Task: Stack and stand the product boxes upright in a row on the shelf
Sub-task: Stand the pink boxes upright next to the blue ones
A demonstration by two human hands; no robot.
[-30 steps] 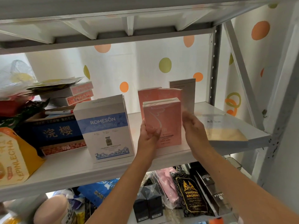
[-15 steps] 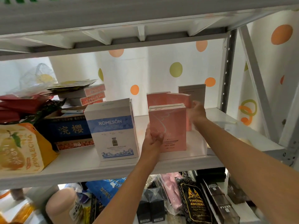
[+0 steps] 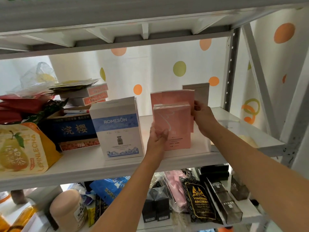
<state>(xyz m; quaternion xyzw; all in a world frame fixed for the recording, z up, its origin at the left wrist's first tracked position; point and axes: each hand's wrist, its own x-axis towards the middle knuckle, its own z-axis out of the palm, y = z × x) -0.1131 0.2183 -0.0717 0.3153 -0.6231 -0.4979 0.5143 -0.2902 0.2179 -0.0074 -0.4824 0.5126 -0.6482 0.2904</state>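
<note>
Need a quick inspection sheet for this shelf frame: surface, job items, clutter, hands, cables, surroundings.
Surface: white shelf, bare strip along its front edge.
Job's things: front pink box upright; rear pink boxes upright close behind it; grey box upright at the back; ROMESÔN box upright, apart to the left.
Clutter: yellow pear-tea pouch, blue carton, flat orange-label boxes and bags piled at left.
Grippers: left hand grips the front pink box's left edge; right hand is at the right side of the pink boxes.
Cables: nothing seen.
Surroundings: dotted wall; lower shelf crowded with a black VINCERE pouch and dark boxes.
</note>
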